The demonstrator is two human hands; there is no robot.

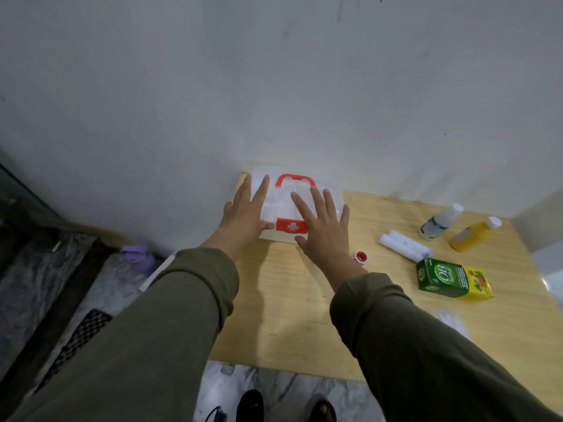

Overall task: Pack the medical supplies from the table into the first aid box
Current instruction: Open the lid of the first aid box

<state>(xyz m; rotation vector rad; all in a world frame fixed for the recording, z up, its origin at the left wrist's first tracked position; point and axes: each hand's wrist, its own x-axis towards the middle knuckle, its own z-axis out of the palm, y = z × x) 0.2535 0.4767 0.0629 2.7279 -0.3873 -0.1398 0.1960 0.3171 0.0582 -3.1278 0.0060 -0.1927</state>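
Here, in the head view, the first aid box (286,208) lies closed at the counter's (304,300) far left corner, against the wall, its red handle (295,180) toward the wall and its red latch with a white cross (291,226) toward the person. Both hands are spread wide, fingers straight, holding nothing. The left hand (246,213) rests on the left part of the lid; the right hand (324,228) lies over the right part, its thumb near the box's near edge.

The supplies are along the counter's right side, well apart from the box: a small red-capped pot (361,257) just right of the right wrist, white rolls (403,245) beyond it, a clear bottle (440,222) and a yellow bottle (473,234) lying near the far right corner, and a green and yellow carton (452,278) nearer the person.

Olive sleeves (170,330) cover both arms.
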